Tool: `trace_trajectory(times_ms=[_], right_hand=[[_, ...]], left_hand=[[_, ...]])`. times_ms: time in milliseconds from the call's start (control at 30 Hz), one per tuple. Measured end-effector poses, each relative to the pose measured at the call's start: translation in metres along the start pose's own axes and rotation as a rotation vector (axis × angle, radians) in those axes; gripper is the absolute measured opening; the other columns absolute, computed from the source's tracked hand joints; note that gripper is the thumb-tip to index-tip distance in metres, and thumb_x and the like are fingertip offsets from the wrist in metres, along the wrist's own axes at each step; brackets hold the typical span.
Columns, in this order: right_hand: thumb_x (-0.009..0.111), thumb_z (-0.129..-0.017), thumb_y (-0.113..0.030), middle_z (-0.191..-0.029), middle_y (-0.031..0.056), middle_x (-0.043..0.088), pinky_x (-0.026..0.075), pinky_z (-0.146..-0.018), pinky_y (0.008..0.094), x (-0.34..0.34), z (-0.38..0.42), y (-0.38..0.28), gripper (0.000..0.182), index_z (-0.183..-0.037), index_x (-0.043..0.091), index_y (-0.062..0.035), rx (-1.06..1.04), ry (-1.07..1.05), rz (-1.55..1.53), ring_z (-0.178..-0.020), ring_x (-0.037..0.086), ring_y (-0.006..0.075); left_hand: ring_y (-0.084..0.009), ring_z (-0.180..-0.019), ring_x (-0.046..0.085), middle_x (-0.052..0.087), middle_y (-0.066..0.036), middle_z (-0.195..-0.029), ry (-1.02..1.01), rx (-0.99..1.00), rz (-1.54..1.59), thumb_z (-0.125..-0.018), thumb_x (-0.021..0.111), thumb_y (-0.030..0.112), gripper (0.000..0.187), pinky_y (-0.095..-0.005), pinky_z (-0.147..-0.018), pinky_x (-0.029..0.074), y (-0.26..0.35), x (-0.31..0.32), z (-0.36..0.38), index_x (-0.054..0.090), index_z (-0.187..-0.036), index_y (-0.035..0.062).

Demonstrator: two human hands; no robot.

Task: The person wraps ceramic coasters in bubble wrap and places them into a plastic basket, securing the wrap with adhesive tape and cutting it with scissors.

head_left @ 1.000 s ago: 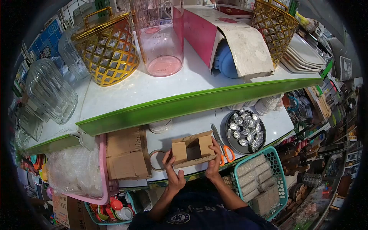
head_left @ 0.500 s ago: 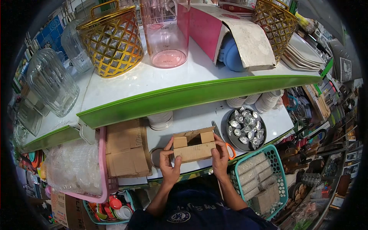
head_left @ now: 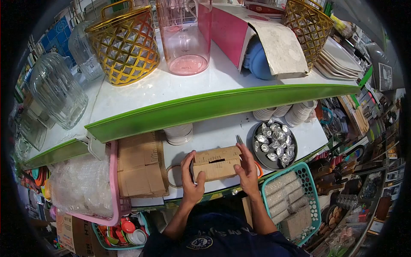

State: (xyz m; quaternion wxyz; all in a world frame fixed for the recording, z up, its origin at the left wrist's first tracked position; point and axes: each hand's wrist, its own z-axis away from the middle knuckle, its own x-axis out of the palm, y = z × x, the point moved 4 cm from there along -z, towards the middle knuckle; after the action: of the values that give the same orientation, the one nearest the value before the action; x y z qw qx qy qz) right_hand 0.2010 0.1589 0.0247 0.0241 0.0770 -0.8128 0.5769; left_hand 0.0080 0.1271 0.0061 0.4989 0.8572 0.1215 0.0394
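A small brown cardboard box (head_left: 217, 168) is held between both hands over the white lower shelf, its top flaps folded nearly flat with a narrow dark slot between them. My left hand (head_left: 191, 180) grips its left end, thumb on the near side. At the right end, my right hand (head_left: 247, 171) has its thumb against the near corner and its fingers along the side. Behind my right hand lie scissors with orange handles (head_left: 259, 169), partly hidden. A roll of tape (head_left: 173, 176) lies left of the box, partly covered by my left hand.
Flattened cardboard (head_left: 141, 167) and a pink basket (head_left: 114, 184) of bubble wrap are at left. A dark bowl (head_left: 274, 164) of foil pieces stands at right, above a teal basket (head_left: 317, 201) of wrapped bundles. The green shelf edge (head_left: 222, 104) runs above the hands.
The box's raised flaps have folded down, closing the wide opening to a slot. My right hand has shifted slightly, its fingers now straighter along the box's end.
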Motion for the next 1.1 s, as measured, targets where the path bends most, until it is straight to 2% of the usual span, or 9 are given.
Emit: trace_trajectory(times_ms=[67,167,300,600,767,900,967,1033,1100], right_hand=[[0.059,-0.093,-0.011,-0.148,0.0188,0.035,0.03,-0.114,0.0425,-0.003,-0.002,0.005,0.056,-0.143,0.037,-0.0011,0.009,-0.119,0.053,-0.138,0.035,0.0298],[0.058,-0.094,-0.012,-0.147,0.0192,0.037,0.031,-0.113,0.0421,-0.001,-0.003,0.0,0.051,-0.14,0.041,-0.0005,0.01,-0.125,0.064,-0.138,0.035,0.0297],[0.059,-0.093,-0.012,-0.147,0.0193,0.037,0.032,-0.113,0.0417,-0.002,-0.002,-0.002,0.049,-0.138,0.043,-0.0006,0.007,-0.114,0.106,-0.137,0.037,0.0295],[0.064,-0.091,-0.014,-0.148,0.0216,0.035,0.033,-0.112,0.0406,-0.002,-0.003,-0.007,0.05,-0.135,0.045,-0.0017,0.007,-0.099,0.159,-0.136,0.038,0.0292],[0.067,-0.089,-0.014,-0.146,0.0223,0.037,0.031,-0.112,0.0394,-0.004,-0.002,0.003,0.051,-0.134,0.045,-0.002,0.118,-0.01,0.146,-0.136,0.038,0.0304],[0.067,-0.089,-0.012,-0.146,0.022,0.038,0.031,-0.112,0.0392,-0.002,-0.001,0.005,0.05,-0.132,0.046,-0.0025,0.124,0.026,0.151,-0.135,0.039,0.0302],[0.067,-0.088,-0.011,-0.144,0.0216,0.04,0.031,-0.112,0.0387,-0.002,-0.001,0.004,0.049,-0.132,0.046,-0.0028,0.104,0.048,0.164,-0.134,0.04,0.0298],[0.066,-0.088,-0.011,-0.143,0.0214,0.041,0.031,-0.112,0.0385,-0.001,-0.002,0.005,0.048,-0.132,0.046,-0.0029,0.09,0.049,0.171,-0.134,0.04,0.0298],[0.066,-0.088,-0.011,-0.143,0.0211,0.042,0.031,-0.111,0.0383,0.0,-0.002,0.005,0.048,-0.132,0.047,-0.0029,0.076,0.047,0.175,-0.133,0.041,0.0298]], left_hand=[[-0.0348,-0.134,0.035,0.036,-0.022,-0.145,0.027,0.029,-0.081,-0.091,0.052,0.01,0.053,-0.0454,-0.112,0.027,0.006,0.003,-0.004,0.035,-0.139,-0.0022],[-0.0361,-0.136,0.032,0.031,-0.022,-0.147,-0.008,0.017,-0.132,-0.091,0.051,0.011,0.053,-0.0466,-0.112,0.026,0.013,0.007,-0.007,0.033,-0.14,-0.0018],[-0.0362,-0.136,0.032,0.03,-0.024,-0.147,-0.009,-0.006,-0.101,-0.092,0.05,0.011,0.054,-0.0468,-0.112,0.025,0.009,0.013,-0.004,0.031,-0.141,-0.0012],[-0.0401,-0.135,0.032,0.026,-0.031,-0.147,0.035,-0.004,0.009,-0.092,0.051,0.012,0.041,-0.0475,-0.11,0.026,0.009,0.019,-0.003,0.034,-0.128,0.0003],[-0.0409,-0.134,0.033,0.027,-0.029,-0.148,-0.107,-0.021,-0.165,-0.096,0.045,0.012,0.038,-0.048,-0.11,0.028,0.019,0.018,-0.007,0.038,-0.131,-0.0023],[-0.0403,-0.133,0.035,0.031,-0.027,-0.146,-0.089,-0.038,-0.207,-0.099,0.04,0.015,0.041,-0.0472,-0.11,0.029,0.037,0.005,-0.003,0.038,-0.135,-0.0038],[-0.0398,-0.132,0.038,0.035,-0.026,-0.142,-0.051,-0.139,-0.336,-0.101,0.037,0.018,0.044,-0.0459,-0.11,0.029,0.037,-0.006,0.005,0.036,-0.139,-0.0042],[-0.0412,-0.129,0.039,0.039,-0.026,-0.136,-0.04,-0.178,-0.346,-0.1,0.039,0.019,0.045,-0.0465,-0.108,0.031,0.039,-0.014,0.012,0.038,-0.139,-0.0032],[-0.04,-0.121,0.044,0.042,-0.025,-0.13,-0.126,-0.282,-0.581,-0.097,0.044,0.014,0.045,-0.0492,-0.104,0.033,0.04,-0.017,0.02,0.041,-0.139,0.0002]])
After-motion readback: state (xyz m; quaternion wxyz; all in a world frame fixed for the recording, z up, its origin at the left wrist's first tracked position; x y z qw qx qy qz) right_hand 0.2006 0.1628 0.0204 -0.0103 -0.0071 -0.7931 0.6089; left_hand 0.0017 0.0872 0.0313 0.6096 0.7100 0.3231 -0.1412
